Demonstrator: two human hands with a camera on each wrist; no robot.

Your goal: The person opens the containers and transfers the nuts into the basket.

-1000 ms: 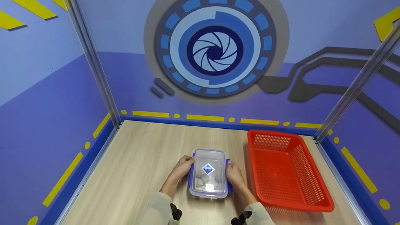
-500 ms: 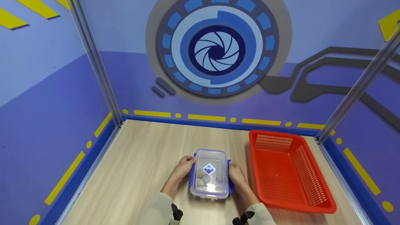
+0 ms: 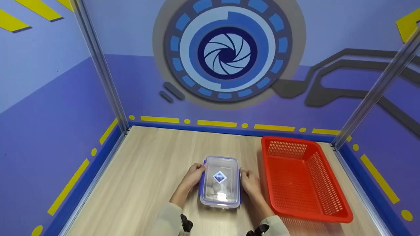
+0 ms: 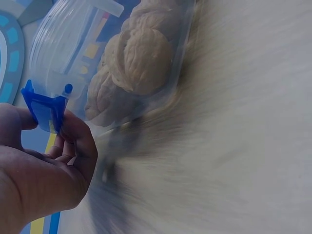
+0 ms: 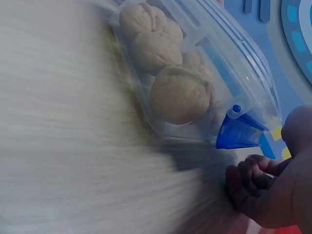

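Note:
A clear plastic food container (image 3: 219, 196) with a transparent lid and blue side latches sits mid-table, a diamond-shaped label (image 3: 220, 177) showing on top. Several walnuts (image 5: 180, 95) lie inside it. On the left side, my left hand (image 3: 193, 175) pinches a blue latch (image 4: 46, 109) between thumb and forefinger. Beside the opposite edge is my right hand (image 3: 251, 183), its fingers loosely curled and holding nothing. In the right wrist view those fingers (image 5: 246, 178) are a little apart from the right blue latch (image 5: 241, 134), which slants outward from the lid.
A red plastic basket (image 3: 267, 183) with perforated walls stands just right of my right hand. Blue panels (image 3: 137, 88) and metal posts (image 3: 101, 65) border the wooden table (image 3: 147, 170) at the back and sides.
The right latch stuck out under my right hand's grip earlier and now shows much less beside the container. My right hand has let go and shifted slightly right. The left hand keeps its place.

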